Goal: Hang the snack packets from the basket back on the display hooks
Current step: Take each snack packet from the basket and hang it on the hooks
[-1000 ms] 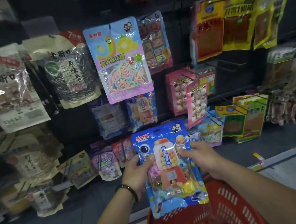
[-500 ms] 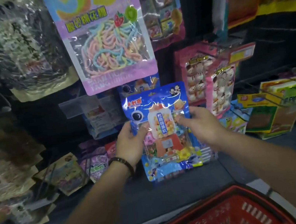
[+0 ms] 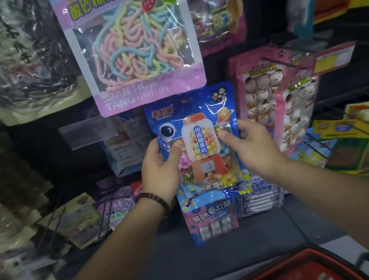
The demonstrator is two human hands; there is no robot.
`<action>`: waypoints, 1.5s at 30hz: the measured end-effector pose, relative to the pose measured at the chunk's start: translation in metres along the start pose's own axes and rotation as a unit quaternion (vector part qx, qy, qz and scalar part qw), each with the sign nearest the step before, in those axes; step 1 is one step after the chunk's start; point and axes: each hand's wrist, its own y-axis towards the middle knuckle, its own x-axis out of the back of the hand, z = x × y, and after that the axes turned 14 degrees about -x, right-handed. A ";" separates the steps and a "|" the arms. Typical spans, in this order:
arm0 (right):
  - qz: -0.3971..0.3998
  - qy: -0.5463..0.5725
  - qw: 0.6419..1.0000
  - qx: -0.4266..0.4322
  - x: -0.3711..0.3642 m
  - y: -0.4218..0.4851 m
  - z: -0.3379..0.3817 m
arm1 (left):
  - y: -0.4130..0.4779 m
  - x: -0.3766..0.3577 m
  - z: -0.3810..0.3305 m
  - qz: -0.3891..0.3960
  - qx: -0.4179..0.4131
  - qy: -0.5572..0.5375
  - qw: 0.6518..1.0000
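Against the dark display rack, seen from the head camera, a glossy blue plastic snack packet (image 3: 196, 138) printed with a gumball machine is held upright, its clear window showing small round pastel candies. The left hand (image 3: 158, 165), a dark beaded bracelet (image 3: 152, 199) on its wrist, grasps the packet's left edge with the thumb on the front; the right hand (image 3: 249, 146) grips the right edge the same way. Just above hangs a shiny lilac pouch (image 3: 137, 45) of tangled pastel candy strings. To the right hang pink packets (image 3: 276, 101) of round snowman-faced sweets. At the bottom edge shows the slotted rim of a red plastic basket (image 3: 292, 275).
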 end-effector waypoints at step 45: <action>0.248 -0.524 0.734 -0.354 0.068 -0.255 -0.337 | -0.295 -0.044 0.083 0.563 0.197 0.272 0.755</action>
